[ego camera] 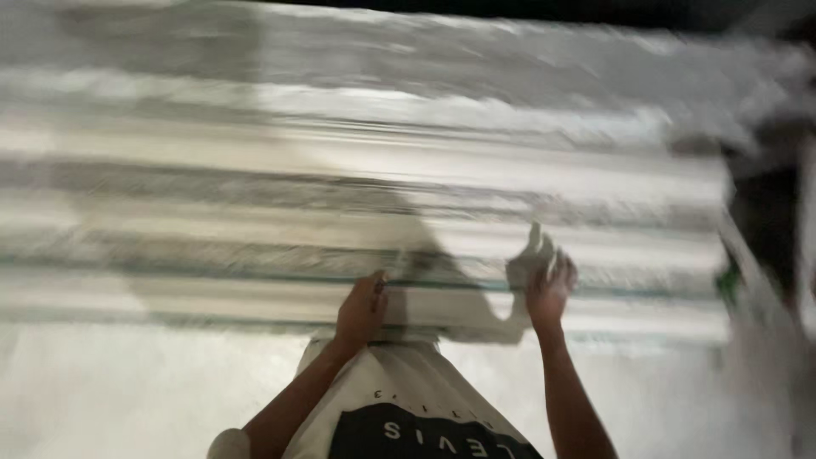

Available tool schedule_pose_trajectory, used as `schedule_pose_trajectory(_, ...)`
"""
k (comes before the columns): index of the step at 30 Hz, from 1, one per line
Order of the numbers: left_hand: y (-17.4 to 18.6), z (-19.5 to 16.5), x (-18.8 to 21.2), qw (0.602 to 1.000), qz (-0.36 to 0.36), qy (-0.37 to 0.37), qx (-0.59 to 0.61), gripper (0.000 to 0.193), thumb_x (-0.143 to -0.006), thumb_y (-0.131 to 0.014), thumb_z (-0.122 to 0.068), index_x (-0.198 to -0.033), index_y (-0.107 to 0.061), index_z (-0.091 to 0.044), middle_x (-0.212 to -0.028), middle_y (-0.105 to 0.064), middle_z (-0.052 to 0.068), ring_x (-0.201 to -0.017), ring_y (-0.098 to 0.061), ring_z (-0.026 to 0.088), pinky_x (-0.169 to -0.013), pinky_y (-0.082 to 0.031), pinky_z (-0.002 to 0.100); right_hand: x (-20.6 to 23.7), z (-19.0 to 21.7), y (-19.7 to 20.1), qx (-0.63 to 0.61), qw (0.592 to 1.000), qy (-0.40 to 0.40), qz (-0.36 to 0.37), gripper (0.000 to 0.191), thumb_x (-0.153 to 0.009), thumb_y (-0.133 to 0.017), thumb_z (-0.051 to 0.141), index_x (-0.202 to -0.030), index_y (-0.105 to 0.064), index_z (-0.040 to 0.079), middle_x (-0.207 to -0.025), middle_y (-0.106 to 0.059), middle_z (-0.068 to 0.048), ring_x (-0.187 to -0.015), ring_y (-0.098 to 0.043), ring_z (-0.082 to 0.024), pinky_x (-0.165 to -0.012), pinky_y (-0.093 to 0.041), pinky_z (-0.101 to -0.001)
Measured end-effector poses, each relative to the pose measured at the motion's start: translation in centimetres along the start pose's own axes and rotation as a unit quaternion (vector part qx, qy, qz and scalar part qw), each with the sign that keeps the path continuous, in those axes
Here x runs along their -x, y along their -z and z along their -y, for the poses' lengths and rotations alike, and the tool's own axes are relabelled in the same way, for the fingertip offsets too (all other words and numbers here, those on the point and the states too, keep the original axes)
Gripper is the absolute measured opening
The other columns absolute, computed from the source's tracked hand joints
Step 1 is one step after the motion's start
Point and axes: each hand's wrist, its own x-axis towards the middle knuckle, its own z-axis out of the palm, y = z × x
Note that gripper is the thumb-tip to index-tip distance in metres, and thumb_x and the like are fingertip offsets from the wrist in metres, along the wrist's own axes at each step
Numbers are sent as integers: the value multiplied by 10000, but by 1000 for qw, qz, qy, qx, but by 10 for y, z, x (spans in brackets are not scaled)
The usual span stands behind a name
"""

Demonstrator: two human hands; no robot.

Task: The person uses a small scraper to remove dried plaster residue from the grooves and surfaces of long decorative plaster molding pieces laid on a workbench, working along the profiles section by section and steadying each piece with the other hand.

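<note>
The whole view is badly motion-blurred. Both my arms reach forward over a white garment with a black printed panel (399, 399). My left hand (361, 310) is curled at the near edge of a broad pale surface with grey bands (357, 170); whether it grips anything is lost in the blur. My right hand (551, 289) is raised beside it with its fingers apart and nothing in them. It touches or hovers just off the same surface. The hands cast a dark shadow (425, 255) on the surface.
A flat pale area (127, 382) lies below the banded surface at the left. At the right edge there is a dark gap (765, 221) with a small green spot (728, 285) beside it. The top edge is dark.
</note>
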Motion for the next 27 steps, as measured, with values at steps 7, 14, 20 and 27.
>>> schedule_pose_trajectory(7, 134, 48, 26, 987, -144, 66, 37, 443, -987, -612, -186, -1417, -536, -109, -1115, -633, 171, -906, -666, 355, -768, -549, 463, -27, 251, -51, -321, 930, -69, 164, 202, -1032, -598, 218, -1071, -656, 28, -684, -559, -107, -545, -512, -251, -510, -430, -413)
schedule_pose_trajectory(14, 281, 166, 133, 979, -148, 105, 91, 449, -963, -605, -132, -1405, -547, -82, -1092, -671, 190, -917, -678, 357, -790, -540, 470, -5, 509, -101, -330, 923, 72, 187, 331, -1127, -527, 285, -926, -607, 35, -654, -458, -63, -538, -439, -216, -556, -420, -396)
schedule_pose_trajectory(20, 398, 266, 255, 928, -293, 199, 119, 424, -907, -609, -108, -1306, -482, -34, -977, -711, 199, -846, -713, 345, -732, -567, 463, 26, 713, -129, -444, 864, 189, 142, 421, -1134, -538, 359, -1262, -588, -39, -968, -680, -64, -835, -623, -181, -651, -512, -326)
schedule_pose_trajectory(27, 486, 354, 304, 800, -370, 354, 312, 313, -1071, -501, -311, -1099, -594, -14, -638, -518, 80, -501, -505, 203, -477, -439, 396, 37, 837, -186, -338, 855, 102, 380, 413, -1102, -531, 381, -1081, -750, 31, -649, -526, -106, -613, -498, -240, -599, -423, -379)
